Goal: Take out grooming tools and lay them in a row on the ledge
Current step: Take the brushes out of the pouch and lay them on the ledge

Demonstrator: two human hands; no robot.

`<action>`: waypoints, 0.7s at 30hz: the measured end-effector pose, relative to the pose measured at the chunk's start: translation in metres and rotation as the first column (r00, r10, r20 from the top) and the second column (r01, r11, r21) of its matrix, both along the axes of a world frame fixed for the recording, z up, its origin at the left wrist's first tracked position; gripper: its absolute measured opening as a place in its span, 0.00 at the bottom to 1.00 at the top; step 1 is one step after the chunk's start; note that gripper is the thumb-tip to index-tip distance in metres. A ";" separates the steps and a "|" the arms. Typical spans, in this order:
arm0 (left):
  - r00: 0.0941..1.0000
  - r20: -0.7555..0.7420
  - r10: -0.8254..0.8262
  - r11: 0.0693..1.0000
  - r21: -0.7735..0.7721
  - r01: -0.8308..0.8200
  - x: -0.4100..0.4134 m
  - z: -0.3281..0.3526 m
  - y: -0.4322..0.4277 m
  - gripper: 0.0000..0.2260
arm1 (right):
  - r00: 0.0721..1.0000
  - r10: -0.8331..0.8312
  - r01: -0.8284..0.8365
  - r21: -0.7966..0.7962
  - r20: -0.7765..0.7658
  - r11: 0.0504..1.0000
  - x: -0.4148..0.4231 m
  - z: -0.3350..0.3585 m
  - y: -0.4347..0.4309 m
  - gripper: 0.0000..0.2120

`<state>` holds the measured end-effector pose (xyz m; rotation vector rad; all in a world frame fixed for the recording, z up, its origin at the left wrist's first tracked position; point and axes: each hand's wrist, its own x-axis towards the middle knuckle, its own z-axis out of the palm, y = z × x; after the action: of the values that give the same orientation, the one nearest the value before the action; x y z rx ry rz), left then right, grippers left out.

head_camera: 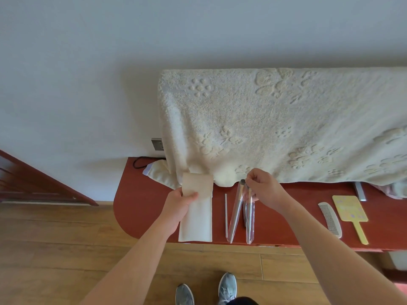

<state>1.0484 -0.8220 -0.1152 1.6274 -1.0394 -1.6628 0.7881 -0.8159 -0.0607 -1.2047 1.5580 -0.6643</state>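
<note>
Left hand (182, 205) grips the cream pouch (196, 225) just below its folded flap, thumb on top, other fingers hidden behind it. The pouch lies flat on the red table (141, 205). Right hand (262, 190) is curled and pinches the top ends of two clear plastic sleeves (236, 214); their lower ends reach the table edge. Btw. the hands lies a thin white stick (225, 213). Right of the right hand: comb (330, 219) & yellow mirror (350, 213). The sleeves' content is hard to make out. A cream towel (275, 128) hides the table behind the hands.
</note>
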 end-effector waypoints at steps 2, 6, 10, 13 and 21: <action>0.999 0.026 0.025 1.000 0.017 -0.025 -0.003 -0.006 -0.003 0.10 | 1.000 -0.004 0.005 0.022 -0.031 1.000 -0.008 -0.011 -0.003 0.06; 0.991 0.110 0.070 0.997 0.031 -0.074 -0.007 -0.018 -0.007 0.07 | 0.995 0.010 -0.006 0.045 -0.097 0.999 -0.023 -0.032 -0.010 0.06; 0.976 0.200 0.087 0.994 0.045 -0.098 -0.009 -0.035 -0.007 0.06 | 0.989 -0.005 0.017 0.085 -0.146 0.996 -0.041 -0.058 -0.016 0.07; 0.971 0.220 0.096 0.991 0.065 -0.113 -0.012 -0.046 -0.009 0.04 | 0.985 -0.015 0.039 0.130 -0.174 0.991 -0.052 -0.077 -0.021 0.07; 0.956 0.254 0.144 0.982 0.084 -0.170 -0.018 -0.068 -0.015 0.03 | 0.971 0.002 0.047 0.195 -0.240 0.980 -0.066 -0.114 -0.028 0.08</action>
<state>1.0306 -0.8369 -0.1833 1.9720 -0.9235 -1.4575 0.7220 -0.8436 -0.1744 -1.1477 1.7947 -0.3750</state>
